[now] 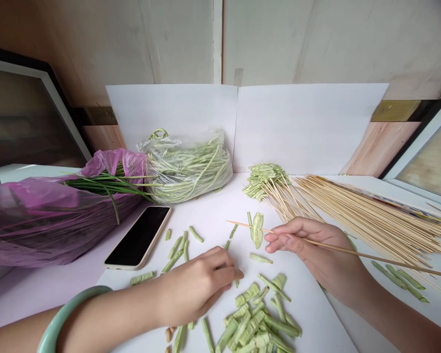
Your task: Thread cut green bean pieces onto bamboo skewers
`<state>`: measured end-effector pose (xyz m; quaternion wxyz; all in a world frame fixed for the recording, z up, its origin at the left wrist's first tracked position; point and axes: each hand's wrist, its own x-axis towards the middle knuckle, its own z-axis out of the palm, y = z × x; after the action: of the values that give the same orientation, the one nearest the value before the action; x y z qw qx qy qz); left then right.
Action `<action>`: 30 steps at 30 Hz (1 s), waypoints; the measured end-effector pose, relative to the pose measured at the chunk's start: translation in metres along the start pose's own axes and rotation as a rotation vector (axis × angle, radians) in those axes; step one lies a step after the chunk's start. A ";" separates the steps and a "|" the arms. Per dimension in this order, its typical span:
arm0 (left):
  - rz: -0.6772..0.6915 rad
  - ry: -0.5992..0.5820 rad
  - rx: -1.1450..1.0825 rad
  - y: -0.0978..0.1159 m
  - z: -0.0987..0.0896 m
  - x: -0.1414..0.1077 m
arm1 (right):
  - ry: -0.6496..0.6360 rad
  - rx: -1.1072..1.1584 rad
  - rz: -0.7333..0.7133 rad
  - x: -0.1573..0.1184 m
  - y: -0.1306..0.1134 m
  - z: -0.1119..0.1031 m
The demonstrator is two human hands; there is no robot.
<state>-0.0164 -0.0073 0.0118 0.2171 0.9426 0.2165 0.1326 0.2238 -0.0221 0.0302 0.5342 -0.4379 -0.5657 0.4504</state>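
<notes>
In the right hand [327, 245] we find the thumb and fingers clamped on a wooden skewer [389, 262], its tip directed to nine o'clock. One pale green bean piece [257, 235] is threaded crosswise on it, just short of the tip; we take this piece as the clock centre. At eight o'clock we locate the left hand [206, 277], palm down, fingers bent over the white surface (a scrap of green shows by the fingertips, but we cannot tell whether they grip it). At six o'clock we see a loose pile of cut bean pieces [252, 323]. At twelve o'clock lies a stack of filled skewers [266, 176], and at three o'clock, beyond the right hand, a fan of bare skewers [371, 215]. At ten o'clock we note a clear bag of long beans [191, 171]; at nine, a phone [137, 238] and, further out, a purple bag [59, 220] holding green stalks [106, 184].
</notes>
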 end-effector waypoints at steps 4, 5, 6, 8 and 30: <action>-0.038 0.020 0.007 -0.002 0.001 -0.001 | -0.029 -0.135 -0.023 -0.001 0.001 0.002; -0.037 0.026 0.014 -0.002 0.001 -0.001 | -0.029 -0.161 -0.024 -0.001 0.001 0.003; -0.033 0.032 0.021 -0.002 0.001 -0.001 | -0.032 -0.169 -0.020 -0.001 0.001 0.003; -0.026 0.035 0.023 -0.002 0.000 0.000 | -0.047 -0.133 0.005 -0.002 0.001 0.004; -0.199 0.324 -0.203 -0.011 0.000 0.001 | -0.058 -0.112 0.010 0.001 0.011 -0.002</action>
<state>-0.0191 0.0024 0.0064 0.2854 0.8562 0.3262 0.2813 0.2259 -0.0186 0.0194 0.4899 -0.4569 -0.6031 0.4331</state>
